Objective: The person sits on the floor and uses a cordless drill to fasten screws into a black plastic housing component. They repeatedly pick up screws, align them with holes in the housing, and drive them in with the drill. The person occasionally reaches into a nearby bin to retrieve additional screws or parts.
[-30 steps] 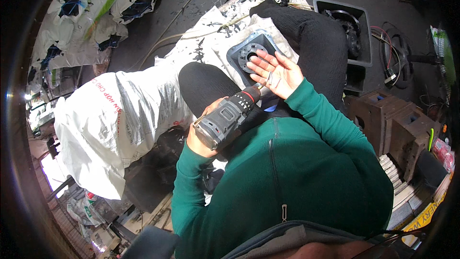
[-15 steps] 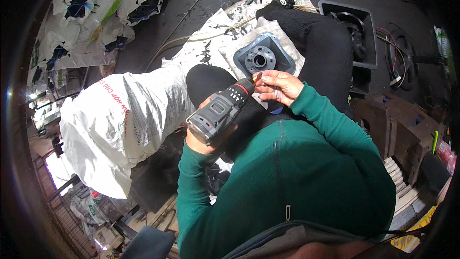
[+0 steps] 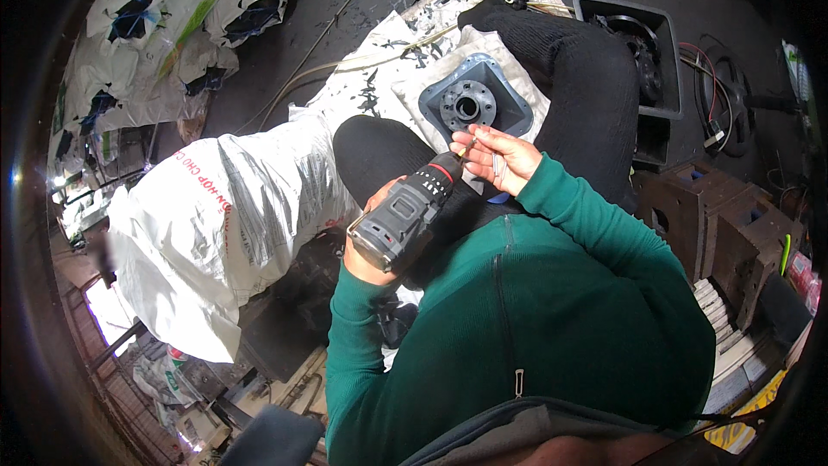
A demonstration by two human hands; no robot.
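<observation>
A dark grey cordless drill with a red ring near its chuck lies over my left thigh, pointing up and to the right. My left hand is wrapped round its grip, mostly hidden beneath the drill body. The fingertips of my right hand are pinched at the drill's tip, on a small thin piece I cannot make out. Just beyond them, between my legs, sits a square blue-grey housing with a round holed flange in its middle, resting on a pale cloth.
A white sack bulges at my left. At the right stand a dark grey crate holding a black part, and brown metal blocks. More torn sacks lie far left, and a hose crosses the dark floor.
The drill and my left hand have shifted slightly down and right. My right fingers have curled a little around the drill's tip.
</observation>
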